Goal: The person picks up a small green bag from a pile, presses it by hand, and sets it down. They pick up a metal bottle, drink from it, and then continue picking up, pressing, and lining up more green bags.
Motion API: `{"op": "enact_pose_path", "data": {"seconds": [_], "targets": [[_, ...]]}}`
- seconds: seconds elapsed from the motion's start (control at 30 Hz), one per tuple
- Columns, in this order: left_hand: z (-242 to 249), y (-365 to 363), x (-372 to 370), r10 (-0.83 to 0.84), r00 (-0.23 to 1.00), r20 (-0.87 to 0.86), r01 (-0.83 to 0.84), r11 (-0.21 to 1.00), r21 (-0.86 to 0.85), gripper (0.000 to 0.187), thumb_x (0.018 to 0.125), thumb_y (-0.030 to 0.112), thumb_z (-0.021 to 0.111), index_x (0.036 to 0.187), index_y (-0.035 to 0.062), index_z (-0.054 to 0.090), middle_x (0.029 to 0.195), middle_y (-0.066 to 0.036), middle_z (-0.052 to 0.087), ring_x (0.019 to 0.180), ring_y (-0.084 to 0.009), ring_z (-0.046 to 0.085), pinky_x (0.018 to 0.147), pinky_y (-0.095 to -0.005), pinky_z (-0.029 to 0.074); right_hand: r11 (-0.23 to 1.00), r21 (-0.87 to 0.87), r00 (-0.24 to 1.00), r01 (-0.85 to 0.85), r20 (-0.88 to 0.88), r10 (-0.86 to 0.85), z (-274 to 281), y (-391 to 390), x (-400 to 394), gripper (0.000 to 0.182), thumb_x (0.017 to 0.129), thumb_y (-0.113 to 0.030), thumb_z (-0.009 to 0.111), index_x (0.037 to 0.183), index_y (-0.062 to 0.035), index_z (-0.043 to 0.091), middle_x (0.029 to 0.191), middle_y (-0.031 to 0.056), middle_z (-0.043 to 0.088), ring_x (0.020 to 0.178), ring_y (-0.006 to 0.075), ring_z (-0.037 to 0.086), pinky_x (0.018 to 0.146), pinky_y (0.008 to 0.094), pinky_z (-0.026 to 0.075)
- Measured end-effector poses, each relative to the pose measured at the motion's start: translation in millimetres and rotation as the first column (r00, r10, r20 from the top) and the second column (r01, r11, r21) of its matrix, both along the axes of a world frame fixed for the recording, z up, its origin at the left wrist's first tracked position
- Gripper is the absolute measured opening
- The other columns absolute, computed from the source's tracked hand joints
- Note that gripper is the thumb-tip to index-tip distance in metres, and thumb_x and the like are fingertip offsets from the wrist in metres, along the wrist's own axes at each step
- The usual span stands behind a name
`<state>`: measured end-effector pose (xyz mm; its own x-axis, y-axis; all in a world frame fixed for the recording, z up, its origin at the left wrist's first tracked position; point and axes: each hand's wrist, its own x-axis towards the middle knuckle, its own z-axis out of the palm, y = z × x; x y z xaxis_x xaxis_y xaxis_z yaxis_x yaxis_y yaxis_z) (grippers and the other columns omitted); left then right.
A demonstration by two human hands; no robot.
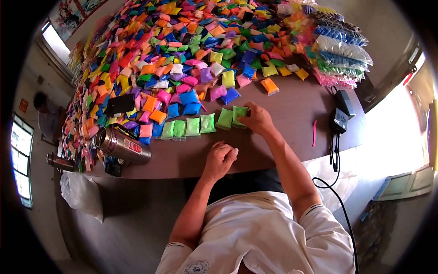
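Several light green packets (192, 127) lie side by side in a row along the near part of the table. At the row's right end, my right hand (258, 119) has its fingers on the edge of a green packet (238, 115), gripping it. Another green packet (224, 119) lies just left of that one, partly touching it. My left hand (220, 160) rests near the table's front edge, below the row. Its fingers are curled into a loose fist, and nothing shows in them.
A huge heap of coloured packets (182, 50) covers the far and left table. Bagged stacks (342, 50) stand at the back right. A steel flask (125, 146) lies at left near a black pouch (120, 104). A pink stick (314, 133) and black adapters (341, 114) with cables are at right.
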<state>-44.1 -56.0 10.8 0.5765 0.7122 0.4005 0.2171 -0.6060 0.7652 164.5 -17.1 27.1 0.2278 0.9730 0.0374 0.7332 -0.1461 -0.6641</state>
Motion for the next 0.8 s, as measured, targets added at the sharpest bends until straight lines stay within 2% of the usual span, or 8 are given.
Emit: {"op": "enact_pose_path", "data": {"seconds": [0.07, 0.2, 0.27, 0.5, 0.57, 0.6, 0.67, 0.8], "targets": [[0, 0, -1, 0.000, 1.000, 0.007, 0.000, 1.000, 0.016, 0.032, 0.093, 0.022, 0.057, 0.066, 0.0034, 0.056, 0.062, -0.006, 0.056, 0.062, -0.0254, 0.056, 0.090, -0.0392, 0.043, 0.986, 0.132, 0.995, 0.097, -0.030, -0.094, -7, 1, 0, 0.047, 0.071, -0.028, 0.074, 0.109, -0.0049, 0.061, 0.085, 0.0124, 0.065, 0.082, 0.0280, 0.064, 0.073, 0.0384, 0.049], [-2, 0, -1, 0.004, 1.000, 0.005, -0.004, 1.000, 0.020, 0.031, 0.092, 0.022, 0.058, 0.067, 0.0035, 0.056, 0.063, -0.006, 0.056, 0.063, -0.0258, 0.056, 0.090, -0.0395, 0.043, 0.988, 0.140, 0.994, 0.071, -0.087, -0.059, -2, -2, 4, 0.046, 0.070, -0.029, 0.075, 0.108, -0.0079, 0.063, 0.081, 0.0118, 0.063, 0.080, 0.0286, 0.062, 0.073, 0.0378, 0.049], [-3, 0, -1, 0.007, 1.000, 0.005, -0.007, 0.999, 0.032, 0.031, 0.092, 0.022, 0.058, 0.068, 0.0035, 0.056, 0.063, -0.006, 0.056, 0.063, -0.0260, 0.056, 0.090, -0.0397, 0.043, 0.995, 0.102, 1.000, 0.007, -0.006, -0.007, 2, -5, 3, 0.041, 0.070, -0.028, 0.072, 0.105, -0.0085, 0.065, 0.092, 0.0157, 0.062, 0.089, 0.0329, 0.061, 0.080, 0.0400, 0.048], [-4, 0, -1, 0.023, 1.000, -0.008, -0.023, 0.999, 0.032, 0.030, 0.091, 0.021, 0.059, 0.068, 0.0025, 0.057, 0.064, -0.008, 0.058, 0.066, -0.0284, 0.057, 0.091, -0.0408, 0.043, 0.990, 0.141, 0.995, -0.007, 0.095, -0.006, -1, -1, 1, 0.035, 0.070, -0.025, 0.072, 0.101, -0.0093, 0.068, 0.100, 0.0142, 0.061, 0.097, 0.0297, 0.059, 0.085, 0.0384, 0.047], [-4, -1, -1, 0.020, 1.000, -0.012, -0.019, 0.999, 0.031, 0.030, 0.091, 0.021, 0.059, 0.068, 0.0023, 0.057, 0.064, -0.009, 0.058, 0.067, -0.0291, 0.057, 0.091, -0.0410, 0.044, 0.923, 0.355, 0.974, -0.152, 0.215, 0.077, -4, 4, -4, 0.034, 0.072, -0.025, 0.071, 0.101, -0.0091, 0.068, 0.111, 0.0122, 0.061, 0.108, 0.0301, 0.055, 0.094, 0.0395, 0.042], [-4, -2, -1, 0.028, 1.000, -0.011, -0.027, 0.999, 0.029, 0.030, 0.091, 0.021, 0.059, 0.069, 0.0020, 0.057, 0.065, -0.009, 0.058, 0.067, -0.0298, 0.057, 0.092, -0.0414, 0.044, 0.923, 0.354, 0.973, -0.153, 0.215, 0.079, -1, 4, -9, 0.034, 0.072, -0.025, 0.071, 0.101, -0.0091, 0.068, 0.111, 0.0122, 0.061, 0.108, 0.0301, 0.055, 0.094, 0.0395, 0.042], [-4, -2, -1, 0.037, 0.999, -0.011, -0.037, 0.999, 0.027, 0.030, 0.091, 0.022, 0.059, 0.069, 0.0017, 0.057, 0.066, -0.010, 0.059, 0.068, -0.0305, 0.058, 0.092, -0.0419, 0.044, 0.953, 0.240, 0.965, -0.185, 0.226, 0.131, 6, 3, -21, 0.036, 0.072, -0.026, 0.071, 0.104, -0.0086, 0.067, 0.118, 0.0106, 0.061, 0.115, 0.0299, 0.052, 0.100, 0.0404, 0.038], [-6, -1, -2, 0.031, 0.999, -0.017, -0.030, 0.999, 0.035, 0.029, 0.091, 0.022, 0.059, 0.070, 0.0014, 0.058, 0.067, -0.011, 0.059, 0.069, -0.0315, 0.058, 0.093, -0.0427, 0.044, 0.924, 0.225, 0.934, -0.309, 0.256, 0.250, 0, 10, -28, 0.041, 0.071, -0.026, 0.072, 0.107, -0.0084, 0.065, 0.119, 0.0106, 0.061, 0.115, 0.0307, 0.052, 0.100, 0.0413, 0.039]]}}
